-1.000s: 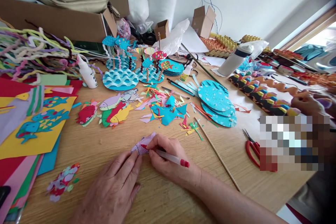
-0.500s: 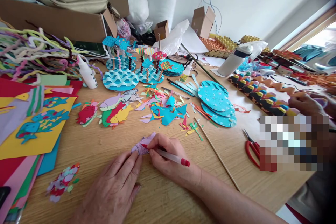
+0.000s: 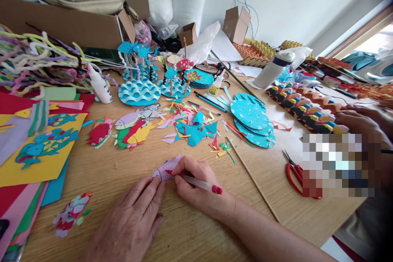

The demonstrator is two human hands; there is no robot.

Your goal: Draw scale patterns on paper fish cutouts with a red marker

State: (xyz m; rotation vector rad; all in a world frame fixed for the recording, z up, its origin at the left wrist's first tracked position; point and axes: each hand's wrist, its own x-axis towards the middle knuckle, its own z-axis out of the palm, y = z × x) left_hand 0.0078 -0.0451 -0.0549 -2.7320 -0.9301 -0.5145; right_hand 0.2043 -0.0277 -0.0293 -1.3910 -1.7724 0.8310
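Note:
A small purple paper fish [image 3: 162, 173] with drawn scales lies on the wooden table [image 3: 123, 168]. My right hand [image 3: 196, 184] pinches a pen with a red tip and red end cap [image 3: 199, 181], its tip on the fish's body. My left hand [image 3: 132, 217] lies flat, its fingertips on the fish's lower left edge and its fingers lying side by side. Behind the fish are cut paper fish in red, purple, green and yellow [image 3: 139, 133] and a heap of paper scraps [image 3: 196, 131].
Red-handled scissors [image 3: 296, 178] and a thin wooden stick [image 3: 253, 178] lie to the right. Blue paper ovals [image 3: 253, 118], glue bottles [image 3: 100, 86] and wave-patterned stands [image 3: 139, 93] are further back. Coloured sheets [image 3: 46, 172] lie left. Another person's hands [image 3: 362, 123] are at far right.
The view has shifted very slightly. Both my hands, the pen and the fish keep nearly the same places. The other person's hands at far right have moved a little.

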